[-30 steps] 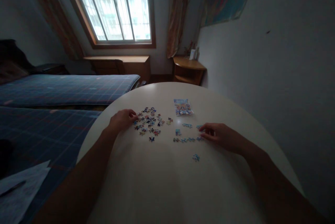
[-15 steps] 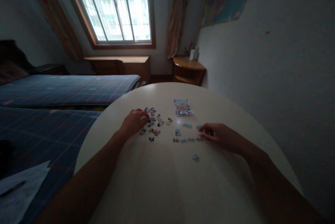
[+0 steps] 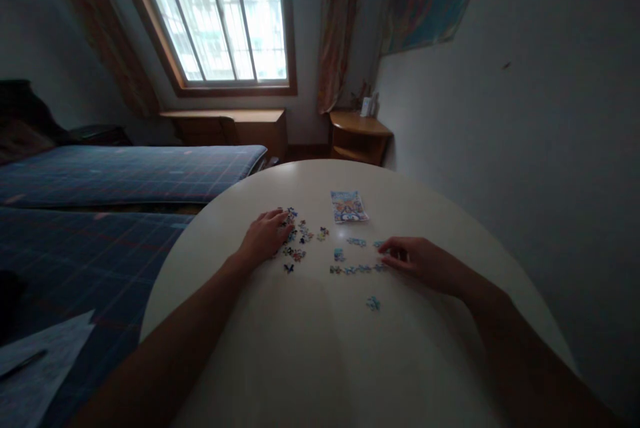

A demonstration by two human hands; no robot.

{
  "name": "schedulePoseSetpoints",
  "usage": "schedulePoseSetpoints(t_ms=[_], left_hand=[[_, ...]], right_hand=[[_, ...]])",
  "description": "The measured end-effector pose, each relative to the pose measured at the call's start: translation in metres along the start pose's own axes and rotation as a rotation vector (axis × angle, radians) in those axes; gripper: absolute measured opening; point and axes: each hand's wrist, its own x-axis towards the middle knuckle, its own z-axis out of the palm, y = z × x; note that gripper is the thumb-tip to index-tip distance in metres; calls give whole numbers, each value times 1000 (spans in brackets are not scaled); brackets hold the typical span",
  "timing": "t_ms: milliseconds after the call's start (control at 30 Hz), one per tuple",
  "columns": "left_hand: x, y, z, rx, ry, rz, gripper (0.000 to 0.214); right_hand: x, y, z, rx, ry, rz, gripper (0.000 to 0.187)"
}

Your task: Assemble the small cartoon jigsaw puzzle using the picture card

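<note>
My left hand (image 3: 264, 236) lies over the left side of a loose heap of small jigsaw pieces (image 3: 303, 235). Its fingers are stretched out, and part of the heap is hidden beneath them. My right hand (image 3: 413, 259) rests at the right end of a row of pale blue jigsaw pieces (image 3: 357, 269). Its fingers are bent, with thumb and index apart and no piece visible between them. Above that row are a joined pair (image 3: 357, 242) and another small group (image 3: 339, 255). One blue piece (image 3: 373, 303) lies alone nearer to me.
A small printed picture sheet (image 3: 349, 207) lies farther back on the round white table (image 3: 320, 361). Beds with blue checked mattresses (image 3: 150, 171) stand to the left, with paper (image 3: 60, 348) and a pen (image 3: 23, 364) on the nearer one. A wall rises on the right.
My left hand has shifted slightly right and spread flatter over the heap, covering more pieces. My right hand has stayed almost in place.
</note>
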Motion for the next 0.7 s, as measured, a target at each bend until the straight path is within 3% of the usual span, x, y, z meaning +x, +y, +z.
schedulePoseSetpoints(t_ms=[367, 700], left_hand=[[3, -23, -5, 12, 43, -66, 44], [-1, -25, -6, -10, -30, -45, 38]], right_hand=[[-1, -2, -1, -8, -8, 1, 37], [-1, -1, -1, -7, -1, -7, 36]])
